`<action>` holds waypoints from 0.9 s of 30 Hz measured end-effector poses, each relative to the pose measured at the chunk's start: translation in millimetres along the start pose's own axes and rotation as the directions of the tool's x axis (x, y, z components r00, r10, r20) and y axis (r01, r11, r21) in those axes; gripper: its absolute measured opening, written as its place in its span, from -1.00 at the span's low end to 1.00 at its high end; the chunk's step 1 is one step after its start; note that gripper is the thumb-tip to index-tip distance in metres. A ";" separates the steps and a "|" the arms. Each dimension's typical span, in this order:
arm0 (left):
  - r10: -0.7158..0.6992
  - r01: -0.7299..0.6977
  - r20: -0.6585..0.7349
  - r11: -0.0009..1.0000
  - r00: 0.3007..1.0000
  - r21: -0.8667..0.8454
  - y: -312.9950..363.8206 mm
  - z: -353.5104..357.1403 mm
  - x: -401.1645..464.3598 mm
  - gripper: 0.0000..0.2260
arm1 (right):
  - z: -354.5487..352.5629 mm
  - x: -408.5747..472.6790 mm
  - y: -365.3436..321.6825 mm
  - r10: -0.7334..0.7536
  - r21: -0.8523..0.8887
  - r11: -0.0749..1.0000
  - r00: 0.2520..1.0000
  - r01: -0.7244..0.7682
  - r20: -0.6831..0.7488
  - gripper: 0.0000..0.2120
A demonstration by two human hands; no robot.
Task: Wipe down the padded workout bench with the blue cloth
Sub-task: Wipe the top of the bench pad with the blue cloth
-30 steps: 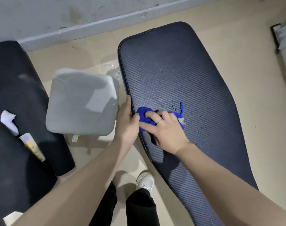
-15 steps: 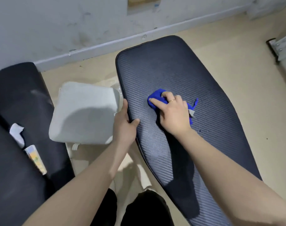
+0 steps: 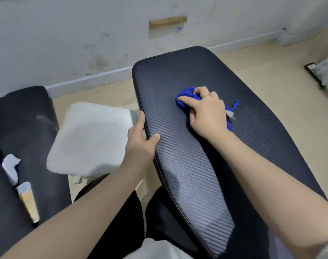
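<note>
Plainly, the padded bench (image 3: 206,156) is a long tapering pad, broad and rounded at its far end near the wall and narrower toward the person, covered in dark vinyl with a fine diagonal carbon-weave rib that catches a grey sheen along its near left part. A thin piped seam runs round its edge.

On the far half of that pad lies the blue cloth (image 3: 186,99), a vivid, soft, crumpled wad bunched under the right hand (image 3: 206,111). The fingers curl over the wad and press it to the vinyl, the forefinger stretched along its near side; a thin gold ring sits on one finger. A blue tail and a small pale tag (image 3: 231,114) stick out on the right of the hand.

The left hand (image 3: 140,141) grips the bench's left edge, thumb lying on top of the pad, the fingers wrapped down over the rim and mostly hidden.

Beside the bench, on the beige floor (image 3: 282,94), rests a pale grey square cushion (image 3: 92,139) with rounded corners and a matte fabric face. Farther left is a black padded surface (image 3: 23,118) bearing a torn white scrap (image 3: 10,168) and a small printed tube (image 3: 28,202). A scuffed whitish wall (image 3: 66,38) rises behind.
</note>
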State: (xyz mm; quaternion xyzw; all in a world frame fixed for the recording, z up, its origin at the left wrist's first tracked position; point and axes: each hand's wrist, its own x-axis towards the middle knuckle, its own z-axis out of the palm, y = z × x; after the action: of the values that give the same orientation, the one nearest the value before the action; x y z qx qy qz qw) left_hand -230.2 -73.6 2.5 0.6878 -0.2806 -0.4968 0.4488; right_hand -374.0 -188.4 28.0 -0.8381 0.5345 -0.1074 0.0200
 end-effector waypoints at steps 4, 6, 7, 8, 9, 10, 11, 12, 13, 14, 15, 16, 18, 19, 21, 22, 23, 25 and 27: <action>-0.027 0.027 -0.022 0.999 0.999 -0.020 8.5 2.1 -3.0 -0.31 | -5.2 -40.6 -25.9 -0.023 0.021 1.000 1.000 0.023 0.018 -0.60; -0.052 0.051 -0.055 0.999 0.997 -0.019 13.1 4.3 -3.8 -0.34 | -11.6 -64.3 -25.2 -0.171 0.084 0.983 0.981 0.164 0.086 -0.57; -0.054 0.053 -0.068 0.999 0.996 -0.008 14.4 5.5 -4.5 -0.35 | -13.2 -66.3 -17.7 -0.251 0.123 0.964 0.960 0.236 0.125 -0.56; -0.047 0.047 -0.073 0.999 0.996 -0.002 14.8 6.7 -5.4 -0.36 | -13.4 -60.1 -6.3 -0.311 0.156 0.945 0.939 0.288 0.150 -0.55; -0.035 0.035 -0.072 0.999 0.997 -0.003 14.7 7.2 -6.2 -0.37 | -13.1 -48.8 4.7 -0.325 0.166 0.940 0.932 0.299 0.158 -0.56; -0.026 0.025 -0.066 1.000 0.997 -0.016 13.6 7.7 -6.3 -0.38 | -12.1 -35.7 13.6 -0.277 0.144 0.956 0.951 0.257 0.140 -0.56; -0.020 0.019 -0.057 1.000 0.998 -0.020 12.4 7.8 -6.5 -0.39 | -11.4 -23.5 18.8 -0.171 0.099 0.982 0.980 0.162 0.099 -0.58; -0.018 0.017 -0.052 1.000 0.998 -0.013 11.7 7.9 -6.2 -0.40 | -8.9 -14.3 21.0 -0.036 0.046 0.998 0.998 0.034 0.053 -0.59; -0.019 0.020 -0.054 1.000 0.998 0.012 10.7 7.9 -6.3 -0.41 | -7.2 -10.7 18.2 0.072 0.011 0.997 0.997 -0.072 0.029 -0.59; -0.020 0.022 -0.061 0.999 0.998 0.035 9.9 7.7 -7.3 -0.41 | -6.5 -13.6 11.4 0.103 -0.002 0.995 0.994 -0.103 0.025 -0.59; -0.017 0.020 -0.067 0.999 0.998 0.050 9.7 7.6 -8.5 -0.41 | -7.5 -21.9 2.5 0.065 0.008 0.998 0.997 -0.065 0.032 -0.59; -0.017 0.021 -0.066 0.998 0.998 0.058 9.7 7.4 -9.5 -0.41 | -8.8 -34.2 -5.6 -0.022 0.027 0.999 0.999 0.021 0.035 -0.58; -0.016 0.020 -0.054 0.997 0.998 0.068 10.9 6.2 -9.5 -0.41 | -11.1 -62.8 -15.3 -0.215 0.077 0.975 0.975 0.211 0.050 -0.56; -0.015 0.019 -0.046 0.997 0.999 0.076 12.3 5.7 -9.2 -0.41 | -12.3 -71.0 -16.1 -0.273 0.106 0.959 0.959 0.265 0.079 -0.55; -0.015 0.018 -0.036 0.996 0.999 0.087 13.5 5.3 -9.1 -0.41 | -13.6 -63.5 -12.0 -0.289 0.135 0.953 0.949 0.272 0.123 -0.54; -0.005 0.007 -0.030 0.996 1.000 0.092 13.9 5.0 -8.9 -0.41 | -12.2 -51.1 -9.5 -0.233 0.113 0.969 0.966 0.221 0.108 -0.57; 0.003 0.000 -0.023 0.994 1.000 0.105 13.9 4.5 -9.2 -0.41 | -9.0 -36.0 -8.8 -0.139 0.067 0.989 0.987 0.134 0.078 -0.59; 0.010 -0.009 -0.008 0.990 1.000 0.142 13.9 2.1 -10.2 -0.40 | -2.0 -8.1 -13.0 0.087 -0.029 0.996 0.996 -0.087 0.030 -0.61; 0.014 -0.011 -0.017 0.984 1.000 0.176 14.6 -1.1 -10.6 -0.40 | 0.6 1.7 -29.4 0.157 -0.096 0.983 0.987 -0.153 0.029 -0.58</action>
State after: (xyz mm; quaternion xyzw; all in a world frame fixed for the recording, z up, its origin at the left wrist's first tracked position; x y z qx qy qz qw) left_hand -232.0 -70.8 20.3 0.7274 -0.3238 -0.4611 0.3917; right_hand -347.0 -177.4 32.1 -0.7958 0.6021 -0.0649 -0.0012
